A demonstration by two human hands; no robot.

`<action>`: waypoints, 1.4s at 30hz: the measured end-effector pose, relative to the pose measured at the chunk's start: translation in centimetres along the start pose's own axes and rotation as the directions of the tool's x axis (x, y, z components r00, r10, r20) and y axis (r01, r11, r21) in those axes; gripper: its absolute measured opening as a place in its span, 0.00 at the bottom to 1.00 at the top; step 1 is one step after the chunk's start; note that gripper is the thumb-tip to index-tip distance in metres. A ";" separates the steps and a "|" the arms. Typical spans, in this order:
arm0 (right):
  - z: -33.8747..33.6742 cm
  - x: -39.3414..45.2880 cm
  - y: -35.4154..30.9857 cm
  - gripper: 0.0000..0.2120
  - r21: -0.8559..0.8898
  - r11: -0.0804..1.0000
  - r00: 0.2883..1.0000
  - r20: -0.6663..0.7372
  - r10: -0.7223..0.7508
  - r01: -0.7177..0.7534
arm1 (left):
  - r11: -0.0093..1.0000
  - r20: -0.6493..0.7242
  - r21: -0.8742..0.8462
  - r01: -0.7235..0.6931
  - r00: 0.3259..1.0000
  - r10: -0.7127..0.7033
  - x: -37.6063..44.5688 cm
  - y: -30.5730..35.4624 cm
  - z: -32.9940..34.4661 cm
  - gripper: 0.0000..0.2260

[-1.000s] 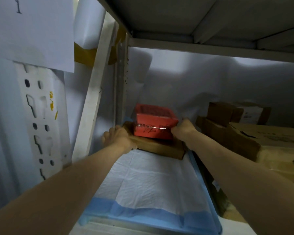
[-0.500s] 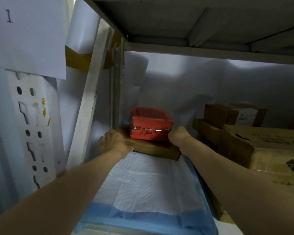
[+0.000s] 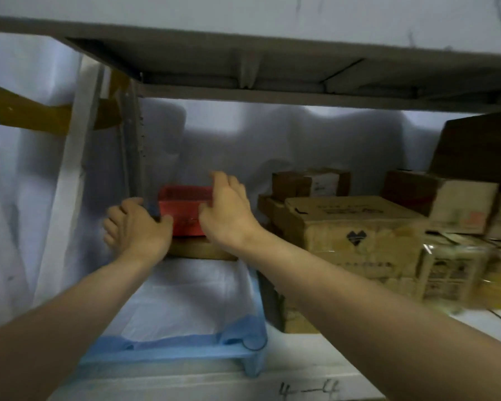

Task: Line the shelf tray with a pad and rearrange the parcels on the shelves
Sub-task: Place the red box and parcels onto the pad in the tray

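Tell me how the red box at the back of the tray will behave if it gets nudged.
The red box looks rigid, so it should probably slide rather than crumple. It sits on a flat brown parcel, so a hard push might shift it off. It looks small and low, so tipping seems unlikely.

You've got one red parcel [image 3: 185, 211] on one brown parcel [image 3: 200, 250], one padded tray [image 3: 185, 347], and at least five cardboard boxes [image 3: 356, 227] at three o'clock.
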State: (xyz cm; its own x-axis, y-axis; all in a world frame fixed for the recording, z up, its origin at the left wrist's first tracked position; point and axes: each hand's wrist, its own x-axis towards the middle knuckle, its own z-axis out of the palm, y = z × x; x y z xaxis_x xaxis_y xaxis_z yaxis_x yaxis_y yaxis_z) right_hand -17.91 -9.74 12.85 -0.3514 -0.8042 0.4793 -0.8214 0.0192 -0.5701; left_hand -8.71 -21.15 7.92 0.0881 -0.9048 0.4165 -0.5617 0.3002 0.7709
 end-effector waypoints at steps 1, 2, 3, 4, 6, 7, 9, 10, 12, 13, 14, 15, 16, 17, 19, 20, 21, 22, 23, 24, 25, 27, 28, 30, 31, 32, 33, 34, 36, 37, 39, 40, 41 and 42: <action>-1.6 -0.8 -0.3 0.29 -0.025 0.997 0.997 -0.041 -0.069 0.068 | 0.997 0.024 -0.070 -0.016 1.000 0.018 -0.7 0.6 -0.2 0.26; -3.5 -1.6 -0.4 0.29 -0.065 0.991 0.988 -0.089 -0.125 0.120 | 0.987 0.078 -0.160 -0.020 0.996 0.033 -1.5 1.4 -0.2 0.25; -5.4 -2.4 -0.1 0.28 -0.104 0.984 0.978 -0.133 -0.161 0.148 | 0.966 0.144 -0.259 -0.009 0.988 0.048 -2.5 2.2 -0.1 0.21; -7.2 -3.2 0.5 0.28 -0.128 0.980 0.970 -0.172 -0.173 0.152 | 0.938 0.236 -0.344 0.036 0.970 0.050 -4.0 3.3 -0.2 0.14; -10.7 -4.4 2.4 0.29 -0.138 0.986 0.962 -0.243 -0.124 0.093 | 0.880 0.435 -0.440 0.179 0.900 0.035 -6.7 5.2 0.1 0.08; -12.0 -4.9 3.5 0.29 -0.121 0.992 0.959 -0.276 -0.062 0.029 | 0.860 0.525 -0.441 0.256 0.851 0.016 -7.7 6.0 0.4 0.12; -14.8 -6.3 6.3 0.30 -0.060 0.990 0.943 -0.319 0.099 -0.124 | 0.837 0.647 -0.401 0.371 0.762 -0.027 -10.0 7.5 0.7 0.25; -15.9 -7.0 7.8 0.30 -0.023 0.980 0.930 -0.320 0.178 -0.196 | 0.837 0.682 -0.380 0.394 0.730 -0.033 -11.0 8.1 0.9 0.30; -17.5 -8.3 10.8 0.31 0.053 0.946 0.900 -0.295 0.322 -0.321 | 0.838 0.733 -0.337 0.429 0.678 -0.051 -12.7 9.1 1.3 0.38; -18.1 -8.9 12.0 0.33 0.118 0.920 0.880 -0.270 0.391 -0.373 | 0.839 0.753 -0.321 0.440 0.656 -0.056 -13.3 9.5 1.6 0.41; -18.5 -9.4 13.2 0.34 0.205 0.888 0.860 -0.235 0.453 -0.411 | 0.836 0.767 -0.310 0.453 0.638 -0.061 -13.9 9.9 1.8 0.44; -18.8 -9.9 14.1 0.34 0.292 0.849 0.844 -0.188 0.502 -0.440 | 0.831 0.778 -0.305 0.466 0.624 -0.064 -14.2 10.1 1.9 0.46; -18.9 -10.2 14.7 0.32 0.370 0.804 0.830 -0.132 0.542 -0.466 | 0.828 0.790 -0.298 0.475 0.610 -0.066 -14.3 10.3 2.0 0.47; -19.0 -10.6 15.0 0.30 0.421 0.755 0.814 -0.066 0.577 -0.502 | 0.826 0.804 -0.291 0.482 0.591 -0.062 -14.5 10.5 2.0 0.49; -19.1 -11.1 15.5 0.30 0.437 0.700 0.790 0.041 0.612 -0.565 | 0.835 0.818 -0.276 0.476 0.572 -0.056 -14.9 10.9 1.8 0.53; -19.1 -11.4 15.7 0.30 0.434 0.689 0.785 0.074 0.615 -0.581 | 0.839 0.818 -0.275 0.470 0.573 -0.053 -15.0 11.1 1.8 0.55; -19.1 -11.5 15.7 0.32 0.440 0.680 0.783 0.093 0.615 -0.586 | 0.840 0.816 -0.275 0.468 0.575 -0.053 -15.2 11.2 1.8 0.55; -19.0 -11.6 15.7 0.33 0.457 0.672 0.785 0.101 0.612 -0.583 | 0.839 0.815 -0.275 0.470 0.577 -0.056 -15.4 11.3 1.7 0.53; -19.0 -11.6 15.7 0.34 0.484 0.662 0.788 0.102 0.607 -0.572 | 0.837 0.813 -0.277 0.472 0.579 -0.058 -15.5 11.3 1.7 0.50; -19.0 -11.6 15.7 0.35 0.514 0.653 0.794 0.100 0.599 -0.557 | 0.838 0.814 -0.277 0.471 0.579 -0.056 -15.7 11.3 1.7 0.48; -19.1 -11.6 15.6 0.35 0.539 0.646 0.801 0.097 0.590 -0.541 | 0.838 0.818 -0.275 0.471 0.573 -0.053 -15.8 11.4 1.7 0.46; -19.3 -11.4 15.4 0.36 0.573 0.647 0.818 0.075 0.571 -0.504 | 0.839 0.814 -0.291 0.460 0.580 -0.035 -16.0 11.6 1.6 0.43; -19.3 -11.3 15.3 0.37 0.589 0.643 0.822 0.066 0.566 -0.490 | 0.840 0.805 -0.303 0.449 0.592 -0.026 -16.0 11.8 1.6 0.41; -19.4 -11.1 15.0 0.36 0.642 0.607 0.817 0.053 0.574 -0.468 | 0.843 0.787 -0.324 0.428 0.616 -0.010 -15.9 12.1 1.3 0.39; -19.5 -11.1 14.8 0.35 0.678 0.578 0.809 0.044 0.586 -0.455 | 0.846 0.785 -0.333 0.417 0.620 0.004 -15.8 12.3 1.1 0.37; -19.5 -11.0 14.7 0.33 0.712 0.543 0.796 0.037 0.604 -0.445 | 0.849 0.787 -0.339 0.406 0.616 0.019 -15.7 12.4 1.0 0.36; -19.6 -10.9 14.6 0.31 0.742 0.511 0.782 0.029 0.622 -0.434 | 0.852 0.795 -0.339 0.399 0.606 0.032 -15.5 12.4 0.9 0.36; -19.7 -10.9 14.6 0.29 0.768 0.483 0.769 0.019 0.640 -0.421 | 0.852 0.805 -0.334 0.402 0.592 0.036 -15.5 12.5 0.9 0.36; -20.0 -10.9 14.6 0.24 0.807 0.436 0.745 0.008 0.667 -0.399 | 0.845 0.816 -0.338 0.414 0.576 0.044 -15.4 12.7 0.8 0.35; -20.1 -10.9 14.6 0.21 0.822 0.416 0.738 0.008 0.675 -0.389 | 0.834 0.821 -0.342 0.432 0.570 0.042 -15.4 12.7 0.8 0.35; -20.0 -10.8 14.9 0.16 0.850 0.384 0.722 -0.006 0.692 -0.361 | 0.801 0.836 -0.334 0.497 0.549 0.007 -15.4 12.4 1.0 0.37; -19.9 -10.7 15.0 0.16 0.853 0.383 0.713 -0.020 0.701 -0.353 | 0.795 0.841 -0.317 0.517 0.541 -0.017 -15.4 12.0 1.3 0.39; -19.8 -10.7 15.2 0.18 0.852 0.390 0.704 -0.036 0.710 -0.349 | 0.798 0.838 -0.298 0.524 0.543 -0.044 -15.4 11.8 1.6 0.39; -19.7 -10.7 15.5 0.20 0.850 0.393 0.692 -0.048 0.720 -0.350 | 0.804 0.832 -0.276 0.527 0.549 -0.074 -15.5 11.4 1.9 0.38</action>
State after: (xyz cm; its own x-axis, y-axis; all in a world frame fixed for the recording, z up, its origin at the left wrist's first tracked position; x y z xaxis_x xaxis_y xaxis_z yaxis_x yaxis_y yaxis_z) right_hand -35.69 10.89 12.04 -0.8561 -0.5147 -0.0469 0.1822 -0.2156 -0.9593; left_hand -18.07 -4.25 9.31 -0.5946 -0.7704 -0.2298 -0.1786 -0.1522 0.9721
